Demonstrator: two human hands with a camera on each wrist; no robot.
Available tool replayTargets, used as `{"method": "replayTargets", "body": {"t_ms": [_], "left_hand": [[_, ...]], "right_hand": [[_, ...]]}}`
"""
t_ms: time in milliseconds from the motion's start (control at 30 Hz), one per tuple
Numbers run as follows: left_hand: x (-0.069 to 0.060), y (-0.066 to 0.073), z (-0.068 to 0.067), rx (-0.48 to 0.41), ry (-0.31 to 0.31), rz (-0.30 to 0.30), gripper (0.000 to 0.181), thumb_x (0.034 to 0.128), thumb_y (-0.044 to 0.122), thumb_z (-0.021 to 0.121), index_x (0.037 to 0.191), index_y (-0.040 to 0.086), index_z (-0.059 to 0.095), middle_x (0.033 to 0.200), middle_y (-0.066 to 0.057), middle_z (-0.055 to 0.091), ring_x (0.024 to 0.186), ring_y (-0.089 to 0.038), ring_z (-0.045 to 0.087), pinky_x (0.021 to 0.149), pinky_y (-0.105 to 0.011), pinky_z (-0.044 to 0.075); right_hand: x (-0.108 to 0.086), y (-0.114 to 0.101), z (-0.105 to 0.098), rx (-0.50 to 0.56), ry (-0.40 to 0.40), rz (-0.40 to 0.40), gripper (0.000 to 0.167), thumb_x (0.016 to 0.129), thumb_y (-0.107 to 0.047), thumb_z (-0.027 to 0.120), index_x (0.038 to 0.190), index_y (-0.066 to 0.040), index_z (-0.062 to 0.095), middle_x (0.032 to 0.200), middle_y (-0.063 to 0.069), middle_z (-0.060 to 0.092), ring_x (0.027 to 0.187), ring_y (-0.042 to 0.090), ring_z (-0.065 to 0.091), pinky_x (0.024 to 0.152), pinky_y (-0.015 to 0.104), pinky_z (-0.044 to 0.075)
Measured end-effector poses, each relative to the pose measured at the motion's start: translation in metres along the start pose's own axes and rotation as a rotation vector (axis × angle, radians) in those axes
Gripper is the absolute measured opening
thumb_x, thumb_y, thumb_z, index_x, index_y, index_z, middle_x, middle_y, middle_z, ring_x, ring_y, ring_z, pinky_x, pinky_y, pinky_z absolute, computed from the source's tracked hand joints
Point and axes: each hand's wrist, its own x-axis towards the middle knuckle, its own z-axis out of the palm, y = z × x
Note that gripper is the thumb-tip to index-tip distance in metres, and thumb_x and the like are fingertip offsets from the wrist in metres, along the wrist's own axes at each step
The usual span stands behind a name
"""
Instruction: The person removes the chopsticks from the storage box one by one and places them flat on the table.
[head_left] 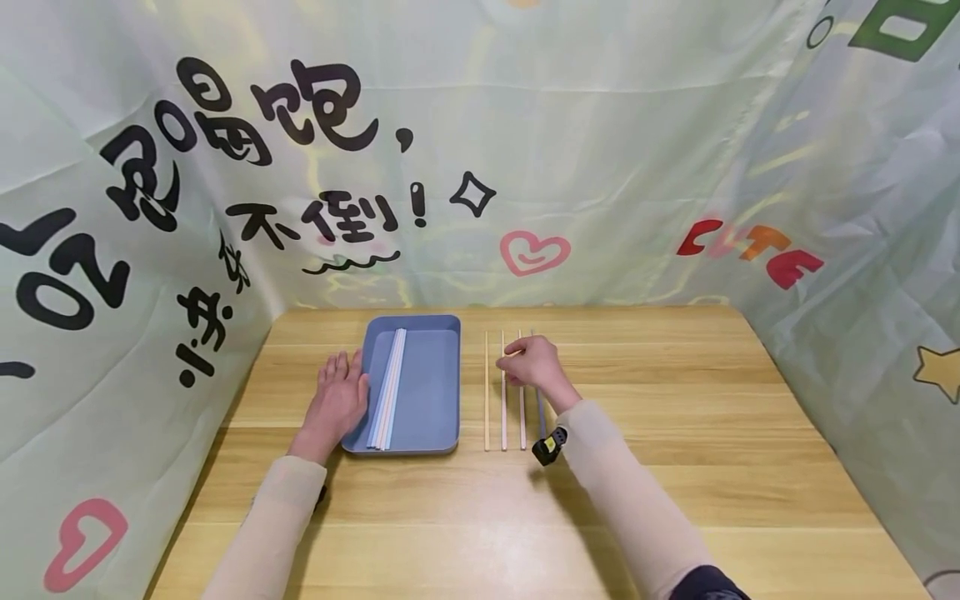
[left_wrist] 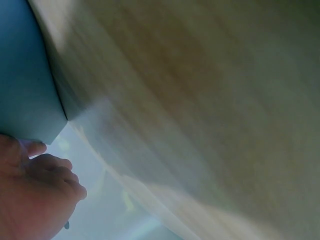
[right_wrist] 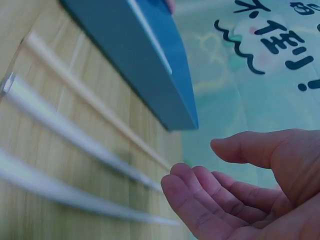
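A blue-grey tray point(head_left: 431, 383) holds several thin pale sticks point(head_left: 388, 387) lying lengthwise in its left half. The left hand point(head_left: 341, 400) lies against the tray's left edge with fingers extended; the left wrist view shows this hand point(left_wrist: 37, 185) beside the tray wall point(left_wrist: 30, 80). Over a row of separate sticks, a yellowish one point(head_left: 487, 392), pinkish ones point(head_left: 504, 400) and a blue-grey one point(head_left: 541, 412), hovers the right hand point(head_left: 536, 365). In the right wrist view this hand point(right_wrist: 240, 192) has its thumb apart from loosely bent fingers, nothing visible between them, near the stick ends.
The wooden table point(head_left: 675, 417) extends right of the sticks and in front of the tray. Printed cloth point(head_left: 615, 167) stands behind the table and on both sides. A small black device point(head_left: 550, 447) is at the right wrist.
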Motion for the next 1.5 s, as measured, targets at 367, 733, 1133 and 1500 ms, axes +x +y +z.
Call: {"method": "replayTargets", "body": {"t_ms": [367, 733, 1133, 1500], "left_hand": [[0.000, 0.000, 0.000, 0.014, -0.015, -0.011, 0.061, 0.1152, 0.029, 0.026, 0.167, -0.002, 0.017, 0.169, -0.038, 0.016, 0.158, -0.057, 0.012, 0.130, -0.067, 0.011], [-0.001, 0.001, 0.001, 0.019, -0.025, -0.025, 0.061, 0.1153, 0.029, 0.027, 0.167, -0.002, 0.016, 0.169, -0.038, 0.016, 0.158, -0.057, 0.012, 0.131, -0.066, 0.010], [0.000, 0.003, -0.001, 0.012, -0.018, -0.018, 0.061, 0.1153, 0.029, 0.027, 0.167, -0.002, 0.017, 0.169, -0.038, 0.017, 0.158, -0.057, 0.012, 0.130, -0.067, 0.010], [-0.001, 0.003, -0.002, 0.003, -0.026, -0.034, 0.061, 0.1153, 0.029, 0.027, 0.167, -0.001, 0.016, 0.170, -0.037, 0.015, 0.159, -0.056, 0.010, 0.131, -0.066, 0.009]], "right_hand": [[0.004, -0.021, 0.030, 0.053, -0.051, -0.013, 0.038, 0.096, -0.009, 0.072, 0.130, 0.010, 0.067, 0.111, 0.029, 0.076, 0.099, 0.042, 0.077, 0.087, 0.046, 0.066], [0.006, -0.033, 0.058, 0.037, -0.032, -0.047, 0.030, 0.093, -0.009, 0.074, 0.119, 0.007, 0.074, 0.099, 0.024, 0.079, 0.084, 0.035, 0.080, 0.075, 0.040, 0.067], [0.009, -0.045, 0.086, -0.060, -0.036, -0.090, 0.023, 0.093, -0.011, 0.076, 0.110, 0.004, 0.076, 0.081, 0.015, 0.078, 0.062, 0.016, 0.070, 0.062, 0.025, 0.060], [0.014, -0.044, 0.122, -0.013, -0.140, -0.114, 0.029, 0.095, -0.009, 0.074, 0.118, 0.010, 0.071, 0.084, 0.022, 0.077, 0.071, 0.032, 0.076, 0.064, 0.033, 0.064]]}}
